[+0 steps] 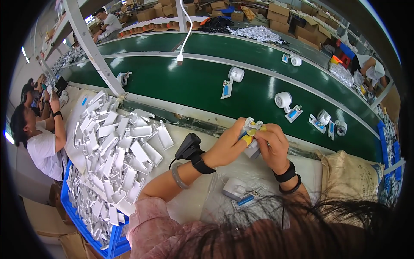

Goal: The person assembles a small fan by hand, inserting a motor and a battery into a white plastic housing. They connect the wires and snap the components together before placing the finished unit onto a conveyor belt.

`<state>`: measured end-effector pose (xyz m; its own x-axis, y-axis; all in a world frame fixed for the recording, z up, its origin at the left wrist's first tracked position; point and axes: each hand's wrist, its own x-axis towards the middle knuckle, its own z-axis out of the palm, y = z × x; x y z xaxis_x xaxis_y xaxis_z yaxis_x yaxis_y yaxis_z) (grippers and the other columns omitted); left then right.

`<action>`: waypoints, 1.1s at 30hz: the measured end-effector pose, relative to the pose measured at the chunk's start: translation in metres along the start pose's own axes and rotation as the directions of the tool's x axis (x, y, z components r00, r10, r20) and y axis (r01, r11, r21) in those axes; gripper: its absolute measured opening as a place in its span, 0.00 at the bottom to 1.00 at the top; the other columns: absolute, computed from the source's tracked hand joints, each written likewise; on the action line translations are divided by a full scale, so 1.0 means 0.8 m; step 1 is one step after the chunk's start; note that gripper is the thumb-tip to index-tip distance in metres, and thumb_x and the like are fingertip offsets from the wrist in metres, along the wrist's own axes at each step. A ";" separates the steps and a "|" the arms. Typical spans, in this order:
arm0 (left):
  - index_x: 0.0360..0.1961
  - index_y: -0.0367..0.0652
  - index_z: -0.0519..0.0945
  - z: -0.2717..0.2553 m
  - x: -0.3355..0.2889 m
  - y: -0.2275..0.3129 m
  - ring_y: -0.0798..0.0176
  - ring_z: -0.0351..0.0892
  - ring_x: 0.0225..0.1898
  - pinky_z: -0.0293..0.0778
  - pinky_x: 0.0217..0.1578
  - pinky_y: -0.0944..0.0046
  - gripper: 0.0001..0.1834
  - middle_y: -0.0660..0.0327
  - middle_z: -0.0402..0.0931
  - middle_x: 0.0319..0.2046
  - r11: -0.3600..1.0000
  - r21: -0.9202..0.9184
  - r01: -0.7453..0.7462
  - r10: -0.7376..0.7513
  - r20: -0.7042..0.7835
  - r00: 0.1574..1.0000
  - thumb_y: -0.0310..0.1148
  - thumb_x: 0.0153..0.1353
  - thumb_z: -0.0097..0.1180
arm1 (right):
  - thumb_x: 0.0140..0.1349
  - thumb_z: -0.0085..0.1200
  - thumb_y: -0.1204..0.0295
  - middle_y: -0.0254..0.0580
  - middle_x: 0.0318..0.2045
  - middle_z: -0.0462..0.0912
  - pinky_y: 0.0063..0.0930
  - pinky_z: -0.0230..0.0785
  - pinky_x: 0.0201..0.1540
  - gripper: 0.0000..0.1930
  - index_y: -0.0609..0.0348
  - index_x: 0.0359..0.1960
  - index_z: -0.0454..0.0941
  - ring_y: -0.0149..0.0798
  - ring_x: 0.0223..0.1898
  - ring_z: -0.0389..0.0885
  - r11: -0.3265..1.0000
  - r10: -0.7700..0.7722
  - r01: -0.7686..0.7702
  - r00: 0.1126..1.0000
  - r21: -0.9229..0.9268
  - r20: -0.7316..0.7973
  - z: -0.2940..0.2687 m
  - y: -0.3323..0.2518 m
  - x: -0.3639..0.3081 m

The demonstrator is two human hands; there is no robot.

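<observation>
My left hand (229,144) and my right hand (274,144) meet over the table near the belt's edge, both closed on a small white plastic part (249,124). Yellow shows at the fingertips, perhaps finger covers. A pale grey-white block-like body (252,152) shows below the fingers; whether it joins the held part I cannot tell. On the table below my hands lies a white rounded housing (235,188) with a blue cylindrical piece (246,200) and thin wires beside it.
White plastic shells (129,138) are heaped at left, spilling from a blue crate (114,241). A green conveyor belt (181,82) carries white round units (283,100) with attached boards. A brown sack (351,177) stands at right. A white cable (186,39) hangs overhead. Other people work left and beyond.
</observation>
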<state>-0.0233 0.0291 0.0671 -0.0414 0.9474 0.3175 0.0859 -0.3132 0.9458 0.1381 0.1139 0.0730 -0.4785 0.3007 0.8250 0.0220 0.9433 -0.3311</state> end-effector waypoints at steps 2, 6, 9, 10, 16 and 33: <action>0.54 0.37 0.63 -0.001 -0.001 0.000 0.64 0.71 0.33 0.69 0.35 0.65 0.19 0.57 0.71 0.35 1.000 0.007 -0.001 0.001 0.011 1.000 0.24 0.61 0.42 | 0.47 0.62 0.85 0.44 0.34 0.77 0.35 0.71 0.39 0.13 0.57 0.35 0.80 0.48 0.37 0.77 1.000 0.011 -0.011 1.000 0.013 0.001 0.000 0.000 -0.001; 0.57 0.38 0.63 0.001 -0.001 -0.002 0.73 0.68 0.33 0.68 0.33 0.71 0.20 0.63 0.69 0.38 1.000 -0.012 0.001 0.000 0.015 1.000 0.20 0.62 0.40 | 0.47 0.62 0.85 0.44 0.34 0.77 0.35 0.71 0.38 0.13 0.58 0.36 0.80 0.47 0.36 0.77 0.999 0.029 -0.030 0.999 0.023 0.028 -0.002 0.000 -0.001; 0.58 0.38 0.63 0.000 0.000 -0.005 0.73 0.68 0.33 0.68 0.33 0.71 0.22 0.62 0.70 0.38 1.000 0.019 -0.017 0.016 0.020 1.000 0.20 0.62 0.40 | 0.46 0.63 0.85 0.44 0.34 0.77 0.35 0.71 0.38 0.14 0.58 0.36 0.80 0.47 0.36 0.77 1.000 0.015 -0.015 1.000 0.021 0.023 -0.003 0.002 0.000; 0.58 0.38 0.63 0.000 -0.001 -0.004 0.73 0.68 0.33 0.68 0.33 0.71 0.22 0.62 0.70 0.38 1.000 0.020 -0.015 0.015 0.020 1.000 0.20 0.62 0.40 | 0.46 0.63 0.85 0.44 0.34 0.76 0.35 0.71 0.38 0.15 0.58 0.36 0.80 0.47 0.36 0.77 1.000 0.004 -0.005 1.000 0.022 0.016 -0.002 0.003 -0.001; 0.52 0.35 0.64 0.004 -0.002 0.004 0.50 0.75 0.37 0.71 0.40 0.58 0.19 0.48 0.73 0.36 0.997 0.066 -0.037 0.040 -0.043 0.998 0.25 0.59 0.44 | 0.45 0.63 0.86 0.44 0.34 0.76 0.35 0.72 0.38 0.15 0.58 0.36 0.80 0.47 0.37 0.77 0.999 -0.012 0.012 1.000 0.031 0.010 0.000 0.004 -0.002; 0.60 0.38 0.62 0.005 -0.004 -0.001 0.73 0.71 0.35 0.70 0.35 0.72 0.22 0.63 0.70 0.41 1.000 -0.014 0.004 -0.004 0.001 1.000 0.21 0.63 0.41 | 0.46 0.62 0.86 0.44 0.34 0.76 0.38 0.72 0.40 0.14 0.59 0.36 0.79 0.50 0.39 0.77 0.999 -0.035 0.035 0.999 -0.016 0.000 -0.001 0.001 -0.001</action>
<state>-0.0188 0.0269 0.0651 -0.0411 0.9487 0.3136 0.0714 -0.3103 0.9480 0.1391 0.1149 0.0726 -0.4792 0.2672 0.8361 0.0190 0.9555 -0.2944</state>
